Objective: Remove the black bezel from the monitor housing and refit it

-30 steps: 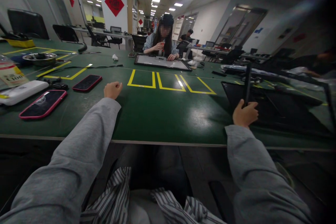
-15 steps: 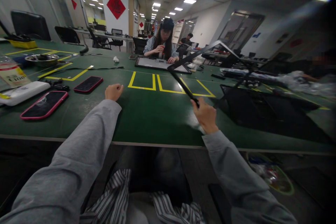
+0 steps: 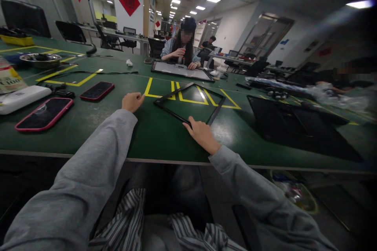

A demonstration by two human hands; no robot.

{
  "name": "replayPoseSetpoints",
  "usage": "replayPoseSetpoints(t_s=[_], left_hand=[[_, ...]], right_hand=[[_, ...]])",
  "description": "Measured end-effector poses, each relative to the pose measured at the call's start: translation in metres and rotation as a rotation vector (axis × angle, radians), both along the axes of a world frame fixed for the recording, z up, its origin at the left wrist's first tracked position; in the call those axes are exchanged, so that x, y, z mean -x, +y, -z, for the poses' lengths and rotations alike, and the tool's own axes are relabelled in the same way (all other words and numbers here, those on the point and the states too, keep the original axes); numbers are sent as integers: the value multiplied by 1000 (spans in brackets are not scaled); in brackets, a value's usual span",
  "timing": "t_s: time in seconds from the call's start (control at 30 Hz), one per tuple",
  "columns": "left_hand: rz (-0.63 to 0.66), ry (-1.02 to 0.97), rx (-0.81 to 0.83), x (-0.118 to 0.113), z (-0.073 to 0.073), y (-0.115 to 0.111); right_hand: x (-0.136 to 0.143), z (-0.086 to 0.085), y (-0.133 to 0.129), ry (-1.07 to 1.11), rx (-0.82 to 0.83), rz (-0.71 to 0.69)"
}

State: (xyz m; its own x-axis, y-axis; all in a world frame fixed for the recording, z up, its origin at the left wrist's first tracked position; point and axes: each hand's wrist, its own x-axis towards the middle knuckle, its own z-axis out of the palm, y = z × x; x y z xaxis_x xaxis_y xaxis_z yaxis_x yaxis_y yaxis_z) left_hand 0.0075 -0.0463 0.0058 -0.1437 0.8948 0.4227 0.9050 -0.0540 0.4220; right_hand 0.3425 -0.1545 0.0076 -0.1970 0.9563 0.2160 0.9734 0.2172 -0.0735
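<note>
My right hand (image 3: 203, 135) grips the near edge of a thin black rectangular frame (image 3: 172, 114), which looks like a screen bezel. The frame is hollow, and the green table (image 3: 165, 145) with its yellow tape shows through it. It lies low over the tabletop, tilted or flat; I cannot tell whether all of it touches. To its left, my left hand (image 3: 132, 102) rests near the table with fingers curled closed. Whatever is inside those fingers, if anything, is hidden. A dark phone (image 3: 97, 91) lies left of that hand.
At right lies a large black panel (image 3: 294, 125). A pink-rimmed phone (image 3: 45, 114), a white device (image 3: 25, 100) and a metal bowl (image 3: 41, 61) are at left. Across the table, a person (image 3: 179, 49) works over a flat screen panel (image 3: 179, 70). Another person is at far right.
The black frame has come down from a raised, steep position at the right to low over the table in front. My right hand moved left with it; my left hand shifted slightly right.
</note>
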Motion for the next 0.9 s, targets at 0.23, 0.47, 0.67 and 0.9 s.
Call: replayPoseSetpoints(t_s=[0.23,0.47,0.67,0.9], left_hand=[[422,-106,-44,-45,-2,-10],[471,-106,5,-65,-7,-25],[974,-193,215,-108,-13,-56],[876,119,260,-103,8,-43]], right_hand=[[59,-5,32,566,222,-253],[36,-11,78,720,-6,-189],[-47,13,115,584,-120,58],[-76,24,115,508,-181,116]])
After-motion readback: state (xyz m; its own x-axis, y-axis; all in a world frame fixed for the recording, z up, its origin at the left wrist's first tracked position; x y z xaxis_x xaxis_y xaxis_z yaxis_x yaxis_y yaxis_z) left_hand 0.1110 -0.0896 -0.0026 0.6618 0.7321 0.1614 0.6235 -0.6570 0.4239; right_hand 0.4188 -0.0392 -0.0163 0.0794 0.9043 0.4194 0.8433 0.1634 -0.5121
